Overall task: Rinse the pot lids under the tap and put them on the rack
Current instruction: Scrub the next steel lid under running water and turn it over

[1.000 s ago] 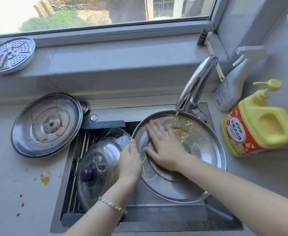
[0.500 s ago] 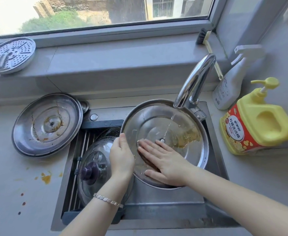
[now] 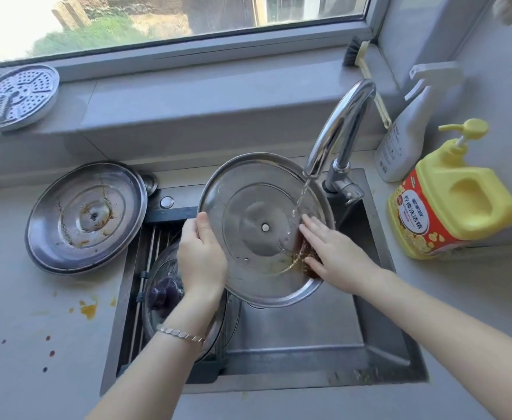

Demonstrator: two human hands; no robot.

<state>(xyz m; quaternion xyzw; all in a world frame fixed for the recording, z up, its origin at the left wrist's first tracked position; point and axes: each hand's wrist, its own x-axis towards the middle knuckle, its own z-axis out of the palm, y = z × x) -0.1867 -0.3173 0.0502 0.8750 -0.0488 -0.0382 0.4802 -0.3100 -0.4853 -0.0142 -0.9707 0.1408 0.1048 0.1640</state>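
The left hand (image 3: 201, 259), a bracelet at its wrist, grips the left rim of the steel lid (image 3: 254, 213), fingers curled behind the edge and thumb on the inner face. The right hand (image 3: 336, 253) lies flat, fingers straight, rubbing the lid's lower right part and grasping nothing. Since a second ago the lid has been lifted and tipped up toward the person over the sink (image 3: 294, 338). The rubbing hand has also crossed from the lid's middle to its right edge. The greasy film that was spread across the upper face has now gathered as brown water under those fingertips, so this lid looks nearly rinsed. Just left of it, a glass lid (image 3: 164, 286) with a dark knob already rests on the rack (image 3: 148, 247) across the sink. The tap (image 3: 339, 128) runs a thin stream onto the held lid's right side. Farther left, a second steel lid (image 3: 86, 216) lies stained on the counter (image 3: 21, 313), probably next. A yellow soap bottle (image 3: 451, 201) stands at the right, and a perforated steamer plate (image 3: 15, 95) sits on the sill.
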